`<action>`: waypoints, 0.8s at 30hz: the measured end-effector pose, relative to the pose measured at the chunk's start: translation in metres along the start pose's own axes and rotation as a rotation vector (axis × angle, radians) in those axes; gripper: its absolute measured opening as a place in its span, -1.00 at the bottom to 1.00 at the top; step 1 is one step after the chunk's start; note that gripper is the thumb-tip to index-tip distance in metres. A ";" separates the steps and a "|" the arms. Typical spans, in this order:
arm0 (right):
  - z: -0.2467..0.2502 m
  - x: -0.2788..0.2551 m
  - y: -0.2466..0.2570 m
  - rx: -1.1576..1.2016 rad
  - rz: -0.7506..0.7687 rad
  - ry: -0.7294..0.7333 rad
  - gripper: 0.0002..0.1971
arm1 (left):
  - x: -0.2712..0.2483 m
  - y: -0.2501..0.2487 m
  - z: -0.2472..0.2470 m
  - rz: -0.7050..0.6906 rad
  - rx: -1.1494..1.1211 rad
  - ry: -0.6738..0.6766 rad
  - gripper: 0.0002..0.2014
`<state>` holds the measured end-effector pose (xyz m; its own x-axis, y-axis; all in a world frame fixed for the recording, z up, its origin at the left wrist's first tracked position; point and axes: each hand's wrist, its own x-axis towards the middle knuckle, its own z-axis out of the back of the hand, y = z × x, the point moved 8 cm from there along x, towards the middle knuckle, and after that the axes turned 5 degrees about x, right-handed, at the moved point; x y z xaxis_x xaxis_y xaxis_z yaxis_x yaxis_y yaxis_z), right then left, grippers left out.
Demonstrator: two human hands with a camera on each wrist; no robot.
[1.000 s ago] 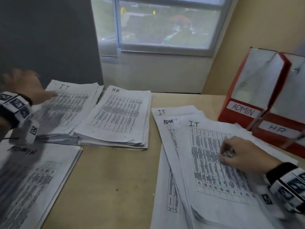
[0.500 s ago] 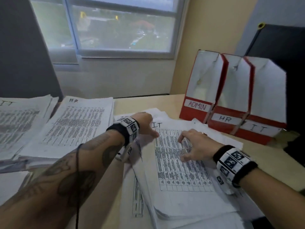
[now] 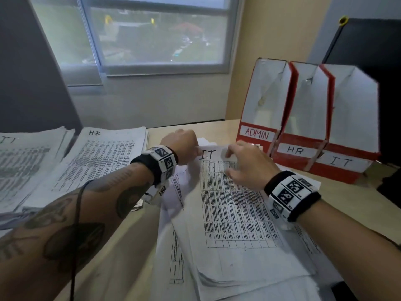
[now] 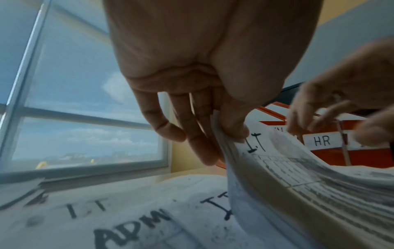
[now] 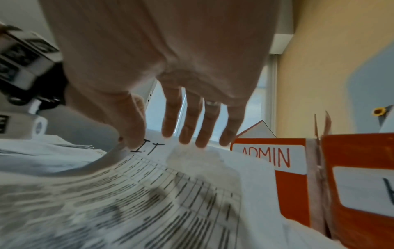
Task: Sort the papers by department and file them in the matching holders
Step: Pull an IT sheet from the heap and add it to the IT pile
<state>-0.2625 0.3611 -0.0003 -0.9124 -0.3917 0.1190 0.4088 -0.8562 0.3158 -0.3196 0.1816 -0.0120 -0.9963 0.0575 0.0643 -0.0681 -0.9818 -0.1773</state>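
A loose stack of printed sheets point(image 3: 234, 213) lies in front of me, its top sheet marked I.T point(image 4: 254, 143). My left hand point(image 3: 196, 149) pinches the upper left corner of several top sheets point(image 4: 266, 168) between thumb and fingers and curls them up. Sheets marked I.T and ADMIN point(image 4: 132, 234) show underneath. My right hand point(image 3: 230, 161) rests straight fingers point(image 5: 189, 128) on the top edge of the same sheet. Behind it stand the red ADMIN holder point(image 3: 258, 135), HR holder point(image 3: 296, 149) and IT holder point(image 3: 340, 162).
Sorted piles lie at the left: an HR pile point(image 3: 97, 155) and an IT pile point(image 3: 19, 164). Bare desk point(image 3: 130, 246) shows under my left forearm. A window point(image 3: 156, 33) is behind the desk and a dark panel point(image 3: 368, 51) stands behind the holders.
My left hand came across from the IT pile at the left and took hold of the stack's top corner. My right hand slid up the sheet to its top edge. My view turned right.
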 end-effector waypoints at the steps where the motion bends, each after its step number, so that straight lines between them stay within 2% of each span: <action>1: 0.004 0.005 0.004 0.015 0.028 -0.038 -0.60 | -0.003 -0.003 0.005 -0.009 0.049 -0.015 -0.70; 4: 0.008 0.019 0.009 0.035 0.063 -0.108 -0.56 | -0.012 -0.010 0.025 -0.032 0.145 -0.103 -0.78; 8: 0.008 0.031 0.016 0.046 0.097 -0.151 -0.49 | -0.016 -0.009 0.033 -0.026 0.038 -0.098 -0.86; 10: 0.009 0.035 0.019 0.048 0.123 -0.182 -0.61 | -0.017 -0.010 0.031 -0.034 0.033 -0.090 -0.83; 13: 0.014 0.037 0.019 0.067 0.144 -0.247 -0.93 | -0.017 -0.008 0.027 -0.061 0.039 -0.073 -0.65; 16: 0.014 0.038 0.015 0.114 0.138 -0.219 -0.93 | -0.020 -0.006 0.023 -0.100 0.007 0.006 -0.73; 19: 0.018 0.037 0.011 0.169 0.155 -0.239 -0.90 | -0.024 -0.005 0.016 -0.164 -0.091 0.079 -0.72; 22: 0.021 0.035 0.007 0.237 0.155 -0.247 -0.83 | -0.027 -0.004 0.018 -0.187 -0.237 0.028 -0.75; 24: 0.023 0.034 0.002 0.256 0.158 -0.246 -0.87 | -0.028 -0.003 0.021 -0.163 -0.267 -0.011 -0.80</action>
<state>-0.2929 0.3537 0.0257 -0.8291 -0.3936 0.3972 0.5548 -0.6676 0.4965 -0.2907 0.1790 0.0072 -0.9705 0.2069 0.1239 -0.2401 -0.8773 -0.4156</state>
